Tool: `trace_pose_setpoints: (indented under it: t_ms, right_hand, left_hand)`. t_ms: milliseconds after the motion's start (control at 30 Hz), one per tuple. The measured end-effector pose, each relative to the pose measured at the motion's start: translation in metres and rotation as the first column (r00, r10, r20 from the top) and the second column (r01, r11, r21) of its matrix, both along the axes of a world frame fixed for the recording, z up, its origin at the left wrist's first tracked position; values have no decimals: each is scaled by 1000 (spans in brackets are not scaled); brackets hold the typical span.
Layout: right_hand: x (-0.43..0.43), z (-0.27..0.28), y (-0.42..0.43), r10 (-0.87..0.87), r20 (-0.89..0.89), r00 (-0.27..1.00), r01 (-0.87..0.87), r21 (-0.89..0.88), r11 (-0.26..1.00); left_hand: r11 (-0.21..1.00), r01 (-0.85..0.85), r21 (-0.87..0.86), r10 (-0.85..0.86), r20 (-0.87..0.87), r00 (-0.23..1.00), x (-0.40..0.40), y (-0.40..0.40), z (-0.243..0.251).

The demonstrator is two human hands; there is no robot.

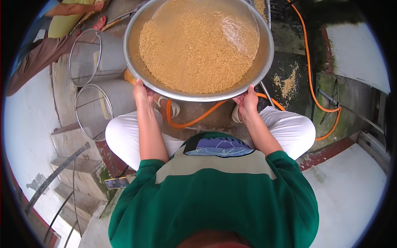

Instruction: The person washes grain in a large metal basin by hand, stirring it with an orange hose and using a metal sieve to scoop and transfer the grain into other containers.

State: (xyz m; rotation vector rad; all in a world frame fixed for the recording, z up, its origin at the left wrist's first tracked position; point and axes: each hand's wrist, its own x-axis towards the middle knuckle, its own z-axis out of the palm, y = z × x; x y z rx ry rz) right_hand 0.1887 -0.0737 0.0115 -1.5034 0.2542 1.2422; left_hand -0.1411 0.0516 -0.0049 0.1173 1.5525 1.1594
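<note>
A wide metal basin [268,46] fills the upper middle of the view. Tan grain [198,59] lies in it under cloudy water, with a bright reflection at the right side. My left hand [142,90] grips the near-left rim, thumb on top and fingers underneath. On the near-right rim, my right hand [248,99] holds on in the same way. The basin hides most of my fingers. Below it, an orange hose [198,118] curves across the ground between my feet.
Two mesh cylinders with metal rings [93,107] lie at the left beside concrete steps [77,164]. A metal railing [57,179] runs along these steps. A phone [117,183] is near my left elbow. Spilled grain [287,82] lies at right. Another person's arm [73,10] shows upper left.
</note>
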Motion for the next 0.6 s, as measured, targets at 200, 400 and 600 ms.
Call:
trace_pose_setpoints:
  t_ms: [200, 400, 600]
  right_hand:
    - [-13, -26, -12, 118, 13, 993, -115, -147, 982]
    - [-28, -43, -17, 201, 4, 980, -195, -222, 956]
    - [-30, -77, -26, 246, -65, 967, -254, -277, 927]
  left_hand:
    - [992, 17, -128, -13, 26, 1000, -12, -18, -30]
    - [975, 50, -215, -50, 4, 999, -25, -26, -62]
    - [947, 134, -292, -154, -48, 987, -42, -34, -103]
